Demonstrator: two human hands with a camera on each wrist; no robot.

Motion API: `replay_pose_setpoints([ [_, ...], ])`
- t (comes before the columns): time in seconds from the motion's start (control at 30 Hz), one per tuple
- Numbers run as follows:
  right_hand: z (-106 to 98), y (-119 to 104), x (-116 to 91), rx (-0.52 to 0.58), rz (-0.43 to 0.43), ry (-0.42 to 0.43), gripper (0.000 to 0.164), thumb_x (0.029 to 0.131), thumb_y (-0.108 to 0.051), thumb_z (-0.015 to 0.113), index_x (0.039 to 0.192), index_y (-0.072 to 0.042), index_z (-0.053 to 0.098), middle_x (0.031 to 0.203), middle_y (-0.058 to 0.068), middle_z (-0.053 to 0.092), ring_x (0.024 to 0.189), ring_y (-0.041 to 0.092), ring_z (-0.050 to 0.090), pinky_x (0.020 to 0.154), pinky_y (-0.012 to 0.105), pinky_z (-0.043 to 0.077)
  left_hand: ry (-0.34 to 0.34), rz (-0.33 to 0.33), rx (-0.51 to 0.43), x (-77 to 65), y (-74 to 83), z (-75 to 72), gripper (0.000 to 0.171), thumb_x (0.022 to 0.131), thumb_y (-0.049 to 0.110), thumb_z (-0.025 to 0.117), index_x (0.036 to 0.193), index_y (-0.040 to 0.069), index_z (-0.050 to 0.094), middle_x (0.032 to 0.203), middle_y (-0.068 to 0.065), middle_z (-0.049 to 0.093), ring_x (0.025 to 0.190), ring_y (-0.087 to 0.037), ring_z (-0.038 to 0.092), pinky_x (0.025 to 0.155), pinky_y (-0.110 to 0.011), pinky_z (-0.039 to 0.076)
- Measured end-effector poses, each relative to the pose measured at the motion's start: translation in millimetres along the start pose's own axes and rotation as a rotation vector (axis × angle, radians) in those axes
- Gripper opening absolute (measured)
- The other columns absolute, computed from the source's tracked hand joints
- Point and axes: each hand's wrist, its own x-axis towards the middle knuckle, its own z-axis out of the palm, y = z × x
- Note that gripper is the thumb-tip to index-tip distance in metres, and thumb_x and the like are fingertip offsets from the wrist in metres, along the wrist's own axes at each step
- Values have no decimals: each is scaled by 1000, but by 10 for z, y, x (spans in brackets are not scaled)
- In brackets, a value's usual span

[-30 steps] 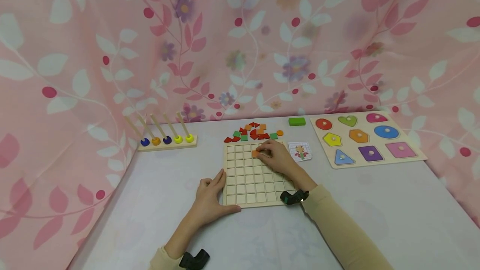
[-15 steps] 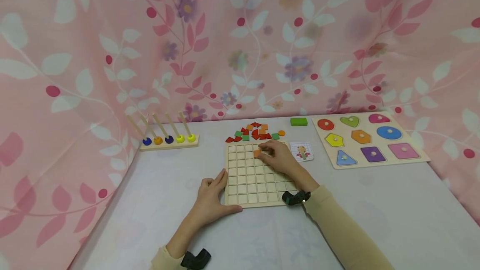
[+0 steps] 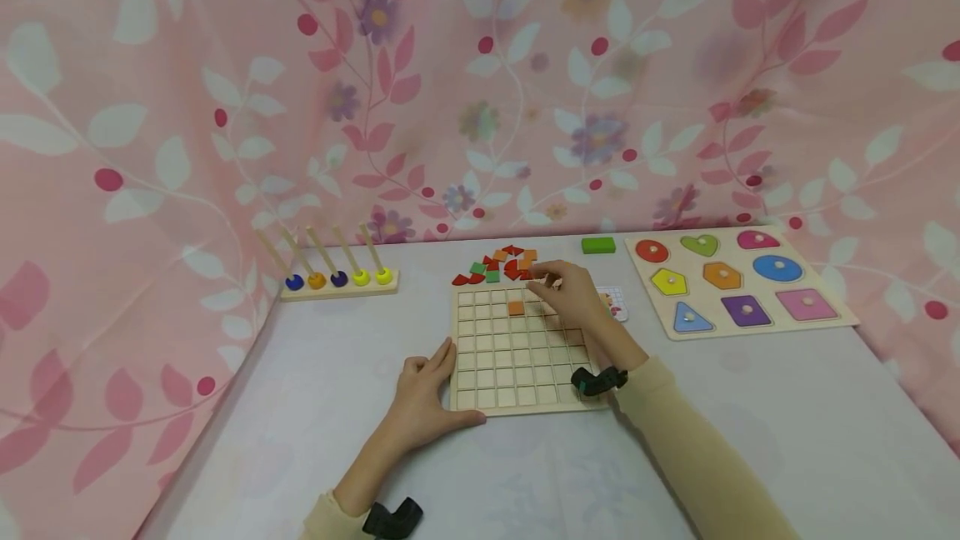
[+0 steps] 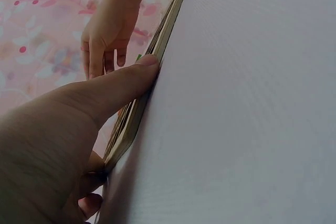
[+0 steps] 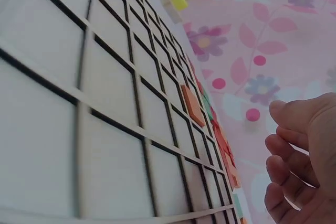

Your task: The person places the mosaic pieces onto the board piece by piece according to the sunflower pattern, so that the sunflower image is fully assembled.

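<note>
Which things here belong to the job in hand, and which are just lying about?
Probably in use:
wooden grid board
orange square tile on it
loose coloured tiles behind it
partly hidden picture card

Apparently just lying about:
five-peg bead stacker
knobbed shape puzzle
green block

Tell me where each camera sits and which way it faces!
Head: on the person's head, facing forward and down at the grid board; left hand and right hand show.
Left wrist: on that wrist, facing along the grid board's edge; left hand close, right hand beyond.
Right wrist: on that wrist, facing across the grid board toward flowered cloth; right hand shows.
Shared: head and right wrist both show the orange square.
</note>
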Motion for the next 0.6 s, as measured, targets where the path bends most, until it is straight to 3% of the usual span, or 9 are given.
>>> replay_pose_setpoints([
  [0.37, -7, 115, 480, -50, 24, -63, 35, 103, -16, 71, 131, 5, 71, 122, 21, 73, 104, 35, 65, 76, 38, 51, 1, 14, 6, -12, -66, 39, 123, 70, 68, 91, 165, 9, 37, 175, -3, 28, 122, -28, 36, 91, -42, 39],
  [0.6, 41, 253, 700, -44, -7, -77, 36, 103, -13, 71, 132, 8, 69, 124, 22, 72, 107, 37, 66, 78, 41, 56, 8, 43, 26, -2, -74, 38, 124, 71, 68, 90, 164, 7, 37, 175, -5, 28, 119, -24, 35, 91, -40, 37],
])
